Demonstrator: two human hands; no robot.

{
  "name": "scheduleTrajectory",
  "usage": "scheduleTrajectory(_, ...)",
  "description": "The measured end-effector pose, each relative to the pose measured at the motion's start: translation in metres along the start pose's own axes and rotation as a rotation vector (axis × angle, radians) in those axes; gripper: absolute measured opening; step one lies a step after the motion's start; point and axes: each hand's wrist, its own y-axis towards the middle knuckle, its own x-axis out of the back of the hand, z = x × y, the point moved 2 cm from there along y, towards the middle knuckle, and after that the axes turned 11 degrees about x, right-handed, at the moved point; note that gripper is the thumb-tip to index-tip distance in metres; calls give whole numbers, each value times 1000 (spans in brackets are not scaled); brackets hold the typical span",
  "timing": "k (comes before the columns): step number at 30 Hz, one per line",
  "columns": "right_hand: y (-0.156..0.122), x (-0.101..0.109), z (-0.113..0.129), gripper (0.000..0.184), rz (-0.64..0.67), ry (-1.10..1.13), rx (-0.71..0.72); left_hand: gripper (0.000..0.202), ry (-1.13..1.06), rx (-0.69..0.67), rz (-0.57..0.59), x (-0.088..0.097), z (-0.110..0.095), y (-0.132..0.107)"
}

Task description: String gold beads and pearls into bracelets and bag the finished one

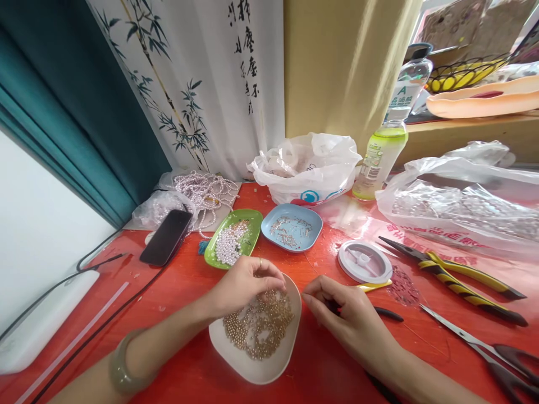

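A cream dish (236, 359) of small gold beads (259, 328) lies in front of me. Over its far side hangs my left hand (248, 283), a ring on one finger and its fingers curled together above the beads. What those fingers hold, if anything, is too small to make out. To the right of the dish is my right hand (343, 311), thumb and forefinger pinched near the rim; the thing in that pinch cannot be made out. Beneath the right hand a dark-handled tool (389, 314) is partly hidden.
Beyond the dish stand a green tray (210, 255) of white beads and a blue tray (311, 238) of small metal pieces. Rightward lie a spool (364, 262), pliers (458, 278) and scissors (475, 339). A phone (166, 238), a bottle (374, 163) and plastic bags (311, 168) sit farther back.
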Motion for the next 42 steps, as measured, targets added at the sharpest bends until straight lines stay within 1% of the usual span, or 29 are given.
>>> scheduleTrajectory(4,0,-5,6,16,-6,76,-4,13,-197,45,76,-4,3,-1)
scheduleTrajectory(7,1,-9,9,16,-18,113,-14,15,-303,78,123,-7,4,-2)
scheduleTrajectory(11,2,-10,11,16,-42,127,-41,15,-372,129,132,-10,6,-1)
scheduleTrajectory(15,1,-10,11,15,-63,119,-46,15,-416,141,144,-10,9,1)
scheduleTrajectory(24,1,-13,10,15,-57,135,-37,12,-450,139,172,-11,13,4)
scheduleTrajectory(33,2,-12,9,16,-55,141,-49,7,-439,128,175,-12,11,3)
scheduleTrajectory(37,1,-13,9,16,-59,155,-46,7,-384,79,135,-13,8,2)
scheduleTrajectory(42,1,-13,5,16,-14,206,-82,8,-253,-11,34,-12,8,-1)
